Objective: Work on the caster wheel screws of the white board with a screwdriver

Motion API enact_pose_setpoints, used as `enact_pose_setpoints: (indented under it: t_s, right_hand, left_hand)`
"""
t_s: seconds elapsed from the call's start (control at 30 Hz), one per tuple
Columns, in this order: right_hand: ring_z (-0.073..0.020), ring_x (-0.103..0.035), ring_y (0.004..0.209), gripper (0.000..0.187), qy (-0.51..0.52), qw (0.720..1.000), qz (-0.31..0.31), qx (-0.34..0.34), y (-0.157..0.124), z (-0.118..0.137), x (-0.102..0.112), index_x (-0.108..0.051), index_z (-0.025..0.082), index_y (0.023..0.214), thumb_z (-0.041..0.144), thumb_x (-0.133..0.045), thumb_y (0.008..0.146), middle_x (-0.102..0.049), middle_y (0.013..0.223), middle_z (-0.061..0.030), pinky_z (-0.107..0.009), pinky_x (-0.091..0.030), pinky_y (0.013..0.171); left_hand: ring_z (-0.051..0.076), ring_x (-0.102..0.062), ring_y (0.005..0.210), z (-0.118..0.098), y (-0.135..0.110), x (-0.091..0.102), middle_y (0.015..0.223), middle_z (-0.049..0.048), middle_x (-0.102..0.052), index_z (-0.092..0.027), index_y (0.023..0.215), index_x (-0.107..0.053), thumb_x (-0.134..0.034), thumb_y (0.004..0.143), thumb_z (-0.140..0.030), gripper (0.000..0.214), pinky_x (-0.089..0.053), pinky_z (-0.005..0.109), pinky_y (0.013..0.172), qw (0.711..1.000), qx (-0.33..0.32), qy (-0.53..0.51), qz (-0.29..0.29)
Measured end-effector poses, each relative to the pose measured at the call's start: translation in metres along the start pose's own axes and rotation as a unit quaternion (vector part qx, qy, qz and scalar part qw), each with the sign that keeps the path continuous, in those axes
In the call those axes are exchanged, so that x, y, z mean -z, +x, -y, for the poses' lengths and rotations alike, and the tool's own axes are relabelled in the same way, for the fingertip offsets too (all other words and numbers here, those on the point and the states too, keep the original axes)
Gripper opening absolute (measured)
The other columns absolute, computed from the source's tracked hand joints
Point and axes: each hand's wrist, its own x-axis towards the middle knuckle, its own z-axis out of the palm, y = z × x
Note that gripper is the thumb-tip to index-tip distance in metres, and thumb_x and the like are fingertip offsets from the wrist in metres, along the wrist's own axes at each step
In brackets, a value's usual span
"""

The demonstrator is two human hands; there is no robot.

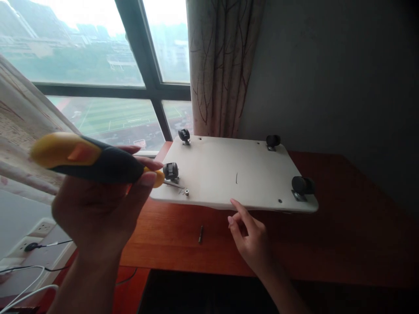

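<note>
My left hand [101,209] is wrapped round a yellow-and-black screwdriver [111,162], its handle towards me. The shaft points to the front left corner of a white board [212,170], beside a small metal fastener [187,192] standing on it. The tip seems to end just short of this fastener; contact cannot be made out. Black swivel casters sit at the board's corners, one caster [170,171] right by the shaft. My right hand [250,237] holds nothing, its index finger stretched to the board's front edge and its thumb apart.
Under the board is a reddish wooden table [157,244], with a short metal bolt-like piece [200,234] lying in front of it. Behind stand a window [114,117] and a patterned curtain [222,65]. Power sockets [42,227] and cables are at lower left.
</note>
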Motion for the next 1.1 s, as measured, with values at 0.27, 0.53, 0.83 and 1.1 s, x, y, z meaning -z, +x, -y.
enact_pose_setpoints:
  t_s: [0.27, 0.53, 0.83, 1.1]
  right_hand:
    - [-0.0158, -0.066, 0.067, 0.067, -0.038, 0.999, 0.011, -0.018, -0.028, -0.03, -0.006, -0.022, 0.024, 0.161, 0.02, -0.049, 0.099, -0.069, 0.088, -0.0026, -0.029, -0.058, 0.064]
    - [-0.013, -0.062, 0.063, 0.064, -0.04, 0.998, 0.032, -0.036, -0.026, -0.029, -0.004, -0.022, 0.023, 0.16, 0.018, -0.046, 0.101, -0.067, 0.082, 0.0001, -0.027, -0.055, 0.065]
    - [-0.0117, -0.06, 0.061, 0.066, -0.036, 0.999, 0.026, -0.029, -0.028, -0.031, -0.006, -0.02, 0.026, 0.161, 0.019, -0.048, 0.101, -0.066, 0.079, 0.0017, -0.024, -0.052, 0.061]
    - [-0.0125, -0.062, 0.063, 0.064, -0.03, 0.999, 0.028, -0.036, -0.029, -0.033, -0.007, -0.022, 0.025, 0.161, 0.02, -0.046, 0.102, -0.067, 0.08, 0.0003, -0.025, -0.054, 0.063]
  left_hand:
    - [0.014, -0.074, 0.075, 0.012, -0.008, -0.013, 0.083, 0.0025, -0.077, -0.009, 0.11, -0.071, -0.083, 0.076, -0.006, 0.036, -0.065, 0.029, 0.078, 0.999, 0.029, 0.014, 0.04]
    - [0.016, -0.074, 0.074, 0.02, -0.009, -0.012, 0.085, 0.0023, -0.076, -0.01, 0.111, -0.071, -0.085, 0.074, -0.013, 0.039, -0.065, 0.03, 0.072, 0.998, 0.042, 0.025, 0.037]
    - [0.016, -0.074, 0.073, 0.022, -0.011, -0.008, 0.085, 0.0011, -0.077, -0.018, 0.109, -0.075, -0.083, 0.07, -0.005, 0.041, -0.065, 0.028, 0.074, 0.997, -0.024, -0.006, 0.071]
    - [0.02, -0.073, 0.071, 0.021, -0.014, -0.001, 0.083, 0.0008, -0.075, -0.019, 0.11, -0.076, -0.083, 0.069, -0.009, 0.043, -0.064, 0.04, 0.081, 0.996, -0.047, 0.024, 0.076]
